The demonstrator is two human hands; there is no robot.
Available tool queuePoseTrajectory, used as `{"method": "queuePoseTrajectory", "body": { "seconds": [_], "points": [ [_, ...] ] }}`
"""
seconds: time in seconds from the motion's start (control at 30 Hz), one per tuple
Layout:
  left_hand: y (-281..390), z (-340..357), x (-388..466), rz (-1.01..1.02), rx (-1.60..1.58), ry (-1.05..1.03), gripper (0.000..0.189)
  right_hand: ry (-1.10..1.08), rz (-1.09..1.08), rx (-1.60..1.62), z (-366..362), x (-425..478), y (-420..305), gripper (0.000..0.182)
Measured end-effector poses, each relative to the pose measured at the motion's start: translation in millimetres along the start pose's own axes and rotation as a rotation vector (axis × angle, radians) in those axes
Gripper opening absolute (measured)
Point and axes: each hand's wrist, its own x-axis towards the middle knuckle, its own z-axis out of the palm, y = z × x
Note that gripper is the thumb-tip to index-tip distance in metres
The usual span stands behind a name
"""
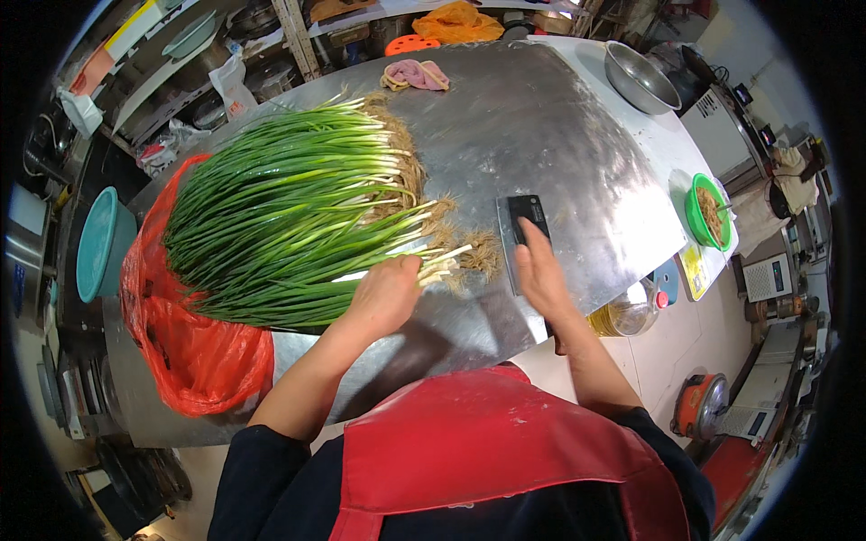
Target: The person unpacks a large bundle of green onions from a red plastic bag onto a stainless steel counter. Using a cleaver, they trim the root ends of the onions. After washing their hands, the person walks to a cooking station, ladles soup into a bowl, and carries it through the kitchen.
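My left hand point(385, 294) is closed around a few scallions point(443, 266) near their white ends, at the front of a large pile. The pile of scallions point(291, 209) lies with green tops to the left and brown, hairy roots point(402, 159) to the right. Loose cut-off roots point(482, 253) lie between the pile and a cleaver point(506, 233). Over the cleaver, which lies flat, is my right hand point(544, 274) with straightened fingers and thumb apart. A brown handle end shows below my right wrist; whether the palm touches the blade is hidden.
A red plastic bag point(203, 365) spreads under the green tops on the metal table point(528, 122). A pink cloth point(416, 74) lies at the back. To the right are a steel bowl point(641, 78) and a green bowl point(697, 209). A teal basin point(105, 243) stands left, an oil jug point(626, 311) below the right edge.
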Motion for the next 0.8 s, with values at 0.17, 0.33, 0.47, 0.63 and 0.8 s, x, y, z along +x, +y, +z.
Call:
{"method": "queuePoseTrajectory", "body": {
  "seconds": [0.17,0.33,0.47,0.63,0.8],
  "points": [
    [10,-3,3,0.029,-0.217,-0.044,0.022,-0.323,-0.279,0.314,36,10,-79,0.052],
    [20,-31,6,0.113,-0.403,0.049,0.02,-0.308,-0.194,0.786,42,20,-69,0.066],
    [59,-95,35,0.061,-0.881,-0.129,0.019,-0.614,-0.079,0.711,41,23,-99,0.07],
    [60,-116,72,-0.026,-1.306,-0.091,0.029,-0.448,0.177,1.434,37,39,-153,0.019],
    [-8,-66,50,0.22,-1.396,-0.064,0.063,-0.251,0.184,1.456,29,53,-143,0.008]
  ]
}}
